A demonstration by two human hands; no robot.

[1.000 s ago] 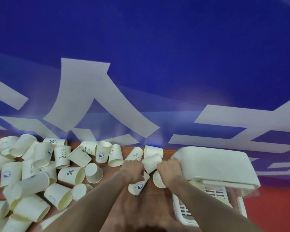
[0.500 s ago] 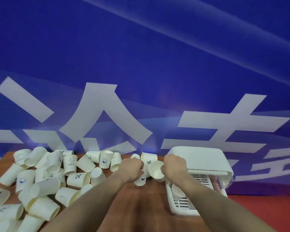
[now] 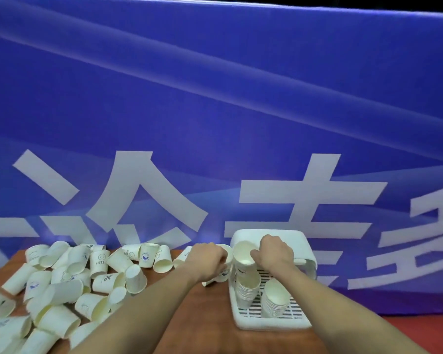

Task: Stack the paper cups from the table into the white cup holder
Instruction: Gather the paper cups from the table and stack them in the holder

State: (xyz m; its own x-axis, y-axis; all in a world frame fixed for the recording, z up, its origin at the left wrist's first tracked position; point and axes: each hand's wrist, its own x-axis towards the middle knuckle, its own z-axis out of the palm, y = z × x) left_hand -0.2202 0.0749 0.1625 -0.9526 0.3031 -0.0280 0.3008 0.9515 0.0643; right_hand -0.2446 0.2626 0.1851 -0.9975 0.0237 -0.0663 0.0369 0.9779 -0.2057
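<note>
Several white paper cups [image 3: 62, 282] lie scattered over the left half of the wooden table. The white cup holder [image 3: 271, 320], a slotted tray with a raised back, stands at the right. Two stacks of cups stand in it: a tall left stack [image 3: 248, 290] and a shorter right stack [image 3: 274, 300]. My right hand [image 3: 274, 251] grips a paper cup [image 3: 243, 254] by its rim on top of the tall stack. My left hand [image 3: 210, 259] is closed on another paper cup [image 3: 220, 273] just left of the holder.
The wooden table [image 3: 179, 325] runs under both forearms, with a bare stretch between the cup pile and the holder. A blue banner [image 3: 215, 123] with large white characters hangs right behind the table. Red floor [image 3: 420, 333] shows at the lower right.
My right hand has carried its cup from beside the holder to the top of the tall stack inside it. The view has tilted, showing the stacks. My left hand stays closed on its cup.
</note>
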